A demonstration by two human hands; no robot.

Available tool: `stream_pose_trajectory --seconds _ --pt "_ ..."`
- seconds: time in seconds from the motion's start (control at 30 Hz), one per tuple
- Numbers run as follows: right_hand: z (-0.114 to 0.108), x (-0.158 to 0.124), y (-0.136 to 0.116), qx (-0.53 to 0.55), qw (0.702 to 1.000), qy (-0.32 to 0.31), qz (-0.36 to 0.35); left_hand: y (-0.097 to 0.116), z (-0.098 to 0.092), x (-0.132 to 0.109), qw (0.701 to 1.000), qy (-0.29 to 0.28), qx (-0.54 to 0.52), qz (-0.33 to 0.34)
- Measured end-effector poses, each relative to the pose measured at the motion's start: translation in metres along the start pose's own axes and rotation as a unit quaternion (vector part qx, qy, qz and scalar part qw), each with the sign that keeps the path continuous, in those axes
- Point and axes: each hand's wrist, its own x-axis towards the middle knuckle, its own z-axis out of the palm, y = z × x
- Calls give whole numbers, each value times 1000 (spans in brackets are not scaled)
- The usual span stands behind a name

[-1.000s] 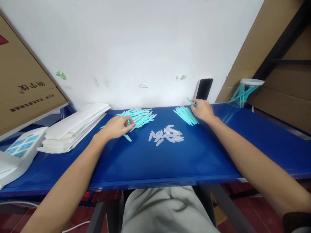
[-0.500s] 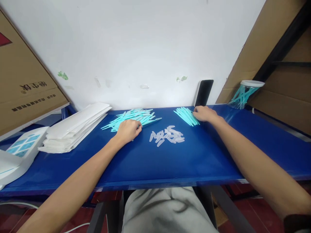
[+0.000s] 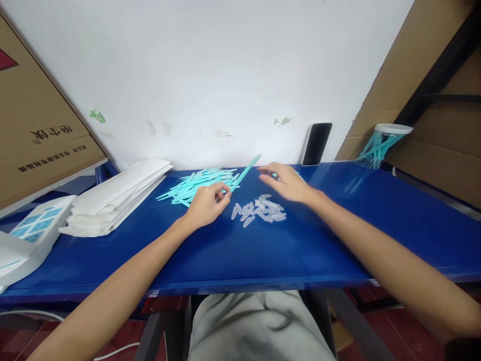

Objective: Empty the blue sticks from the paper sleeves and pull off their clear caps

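Observation:
My left hand (image 3: pixel 210 201) pinches one slim turquoise stick (image 3: pixel 245 173), which slants up to the right with a paler tip. Behind that hand, a loose heap of similar turquoise sticks (image 3: pixel 199 183) lies on the blue table. My right hand (image 3: pixel 283 181) is open, thumb and fingers apart, just right of the held stick's tip and not touching it. It covers most of a second group of turquoise sticks; only a bit shows past it. Several small translucent caps or sleeves (image 3: pixel 259 209) lie scattered in front, between my hands.
White paper-like sleeves (image 3: pixel 118 198) are stacked on the left, beside a white device with blue panels (image 3: pixel 39 223). A black-faced phone-like object (image 3: pixel 317 144) leans on the wall. At the right stands a lidded clear jar (image 3: pixel 379 148) with turquoise sticks. Cardboard (image 3: pixel 41 115) borders the left.
My left hand has lifted a turquoise stick from the heap and moved slightly right, tilting it upward. My right hand has left the right-hand group's far side and moved left, towards the stick.

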Motion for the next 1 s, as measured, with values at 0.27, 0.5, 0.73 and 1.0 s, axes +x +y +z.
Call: stream_pose_trajectory --seconds 0.27,0.5,0.73,1.0 --pt "37 -11 -71 281 958 -6 -55 17 6 -6 990 -83 -97 52" --pt "10 -11 -47 -18 995 -75 -62 4 -4 -6 997 -14 -2 82" --pt "-3 -11 -44 -163 973 -134 -90 0 -7 -3 974 -48 137 171" --pt "-4 -11 -41 -182 968 -143 -98 7 -13 -4 968 -67 193 144"
